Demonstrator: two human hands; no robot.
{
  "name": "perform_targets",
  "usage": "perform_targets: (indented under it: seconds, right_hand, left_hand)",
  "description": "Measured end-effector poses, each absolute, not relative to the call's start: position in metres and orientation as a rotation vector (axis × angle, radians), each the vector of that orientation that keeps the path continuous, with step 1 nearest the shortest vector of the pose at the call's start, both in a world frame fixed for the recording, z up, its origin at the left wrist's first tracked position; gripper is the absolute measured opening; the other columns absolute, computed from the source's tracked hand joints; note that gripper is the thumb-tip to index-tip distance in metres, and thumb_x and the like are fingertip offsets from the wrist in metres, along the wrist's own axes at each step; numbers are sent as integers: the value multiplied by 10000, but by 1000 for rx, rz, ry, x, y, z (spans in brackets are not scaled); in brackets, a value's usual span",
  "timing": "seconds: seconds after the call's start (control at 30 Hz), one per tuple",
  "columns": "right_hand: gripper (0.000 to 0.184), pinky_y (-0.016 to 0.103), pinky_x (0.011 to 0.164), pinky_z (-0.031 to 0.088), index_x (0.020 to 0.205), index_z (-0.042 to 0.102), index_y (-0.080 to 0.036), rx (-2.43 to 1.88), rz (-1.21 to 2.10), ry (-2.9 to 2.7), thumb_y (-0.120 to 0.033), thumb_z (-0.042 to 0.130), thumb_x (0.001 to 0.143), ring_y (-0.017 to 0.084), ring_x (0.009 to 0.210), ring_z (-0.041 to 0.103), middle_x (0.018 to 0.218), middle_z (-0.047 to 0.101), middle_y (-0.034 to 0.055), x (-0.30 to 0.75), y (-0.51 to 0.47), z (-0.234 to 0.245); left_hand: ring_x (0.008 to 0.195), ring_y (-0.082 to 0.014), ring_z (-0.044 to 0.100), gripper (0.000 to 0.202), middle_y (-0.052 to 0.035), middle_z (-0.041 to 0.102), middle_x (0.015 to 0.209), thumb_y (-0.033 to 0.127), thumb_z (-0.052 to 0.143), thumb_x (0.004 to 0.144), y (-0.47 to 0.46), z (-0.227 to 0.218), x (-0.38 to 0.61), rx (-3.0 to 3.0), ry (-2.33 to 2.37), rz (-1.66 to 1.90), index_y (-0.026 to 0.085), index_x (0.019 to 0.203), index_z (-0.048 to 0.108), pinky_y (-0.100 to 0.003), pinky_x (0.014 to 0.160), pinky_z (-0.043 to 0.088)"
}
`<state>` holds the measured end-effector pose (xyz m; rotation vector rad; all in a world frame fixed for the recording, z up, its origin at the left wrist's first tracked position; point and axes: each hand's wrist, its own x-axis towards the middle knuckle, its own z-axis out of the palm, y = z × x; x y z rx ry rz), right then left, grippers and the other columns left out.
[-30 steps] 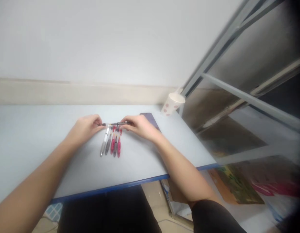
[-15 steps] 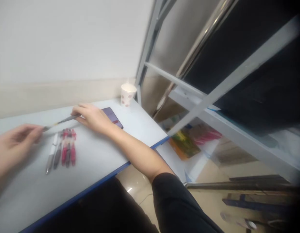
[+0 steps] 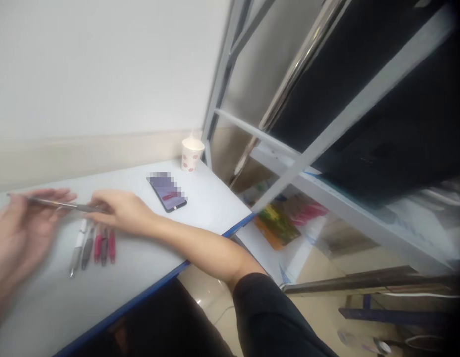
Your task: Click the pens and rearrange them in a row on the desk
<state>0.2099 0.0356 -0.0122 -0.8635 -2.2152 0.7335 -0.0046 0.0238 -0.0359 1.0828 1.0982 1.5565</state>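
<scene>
A long, thin grey pen [image 3: 53, 202] spans both hands above the table. My left hand [image 3: 24, 238], palm partly turned up, pinches its left end under the thumb while the other fingers stay stretched. Closed round the thicker grey end is my right hand [image 3: 120, 210], palm down. Just below, a white-and-grey pen [image 3: 77, 253] lies beside a dark grey pen [image 3: 87, 252]. To their right is a row with a red pen [image 3: 97, 249], a dark pen [image 3: 104, 250] and another red pen [image 3: 111, 247]. My right hand hides the upper ends of this row.
Behind my right wrist a phone [image 3: 166, 196] lies on the white table [image 3: 141, 263], which has a blue edge. A paper cup [image 3: 192, 157] stands at the back corner. A grey metal frame [image 3: 274, 193] rises to the right, above a lower shelf with colourful packets [image 3: 278, 225].
Both hands have moved left and down in the view, bringing the pen along. My hands are closer together, and my left palm has turned upward. The phone is more fully visible.
</scene>
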Motion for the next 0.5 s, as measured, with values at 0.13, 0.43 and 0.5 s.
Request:
perform_targets:
  seconds: [0.13,0.43,0.5]
  right_hand:
    - [255,244,752,469,940,566,-239,-911,919,-2079,-442,715,979,146,778,632,775,632,-48,200,25,-17]
    - [276,231,679,438,866,579,-219,-909,1048,-1877,-434,662,1018,111,656,552,664,576,-71,193,18,-17]
    - [300,232,670,450,851,611,-206,-902,1119,-1920,-449,660,1020,113,658,585,687,622,-49,195,20,-14]
  left_hand:
    - [1405,-297,598,312,97,811,967,638,802,867,15,-19,5,888,1094,1549,332,826,757,-504,1370,302]
    - [1268,-207,674,378,50,802,965,357,502,1105,14,-5,9,739,1085,1541,291,822,742,-454,1361,290]
    - [1315,-245,650,324,19,815,1038,382,554,1077,13,-8,9,751,1112,1471,277,847,757,-506,1360,268]
